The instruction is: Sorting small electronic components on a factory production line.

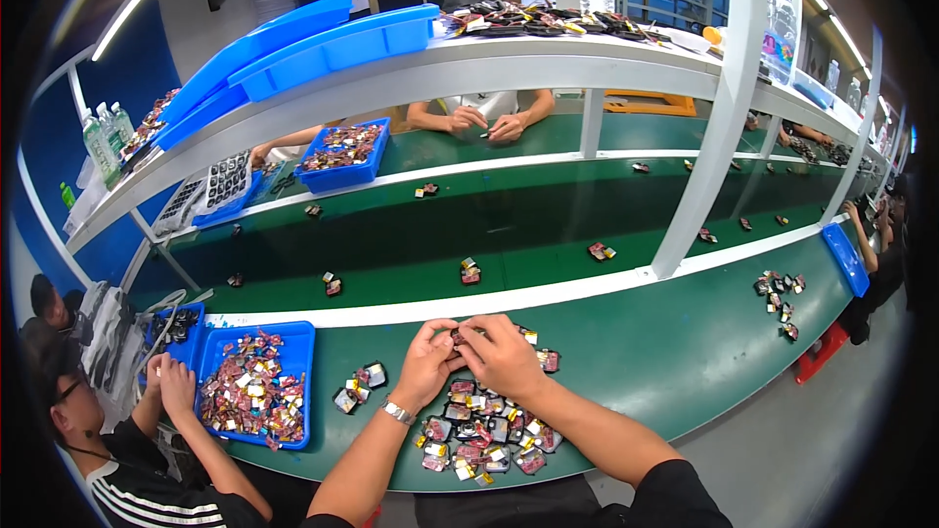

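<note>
Hands met at the near edge of a green workbench (685, 352), where the left hand (427, 364) and right hand (504, 357) closed together over one small dark component (458, 336), fingertips pinching it from both sides just above a spread of similar pieces (484, 435). The step in hand appeared to be fitting or checking a single piece; the next move would likely call for a steady pinch and a clean set-down among the sorted ones, clear of their neighbours. Most of the component was hidden by the fingers, so its long axis and the way it pointed could not be told. A blue tray (298, 381) heaped with more parts sat well to the left, a few loose pieces (359, 386) between it and the hands. Beside it a co-worker's hand (178, 386) rested on the tray's rim, and a green conveyor belt (411, 244) carried scattered units beyond
</note>
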`<state>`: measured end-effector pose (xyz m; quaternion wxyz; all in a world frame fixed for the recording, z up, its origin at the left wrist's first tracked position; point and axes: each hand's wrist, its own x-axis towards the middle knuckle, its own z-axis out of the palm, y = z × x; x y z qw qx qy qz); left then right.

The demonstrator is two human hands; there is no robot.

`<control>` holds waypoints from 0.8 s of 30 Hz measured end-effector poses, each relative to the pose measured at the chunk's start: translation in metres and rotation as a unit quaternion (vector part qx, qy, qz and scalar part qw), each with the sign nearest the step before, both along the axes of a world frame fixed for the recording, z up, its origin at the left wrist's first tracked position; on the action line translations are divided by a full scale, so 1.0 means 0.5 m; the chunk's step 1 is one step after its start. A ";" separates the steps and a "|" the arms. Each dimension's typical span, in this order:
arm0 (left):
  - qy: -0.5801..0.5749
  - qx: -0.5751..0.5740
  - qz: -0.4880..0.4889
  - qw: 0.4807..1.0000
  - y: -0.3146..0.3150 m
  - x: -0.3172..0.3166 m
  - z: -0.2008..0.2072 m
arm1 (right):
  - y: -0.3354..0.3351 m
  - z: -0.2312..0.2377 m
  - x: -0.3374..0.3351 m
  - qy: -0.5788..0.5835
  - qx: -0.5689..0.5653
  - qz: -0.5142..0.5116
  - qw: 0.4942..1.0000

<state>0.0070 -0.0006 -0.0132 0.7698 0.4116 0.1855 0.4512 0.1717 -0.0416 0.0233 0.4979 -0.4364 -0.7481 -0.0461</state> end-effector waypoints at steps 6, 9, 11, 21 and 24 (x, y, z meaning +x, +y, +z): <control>0.026 -0.009 0.010 1.000 -0.002 -0.003 0.007 | 0.006 -0.019 -0.009 -0.088 0.008 -0.044 0.995; 0.039 -0.003 0.014 0.999 -0.005 0.004 0.013 | 0.004 -0.015 -0.006 -0.107 0.031 -0.050 0.993; 0.037 -0.003 0.012 0.999 -0.006 0.007 0.012 | 0.004 -0.017 -0.003 -0.118 0.034 -0.053 0.991; 0.046 -0.005 0.026 0.999 -0.006 0.008 0.010 | 0.009 -0.019 -0.007 -0.110 0.029 -0.046 0.992; 0.053 -0.005 0.036 0.998 -0.002 0.008 0.005 | 0.008 -0.020 -0.010 -0.103 0.024 -0.049 0.993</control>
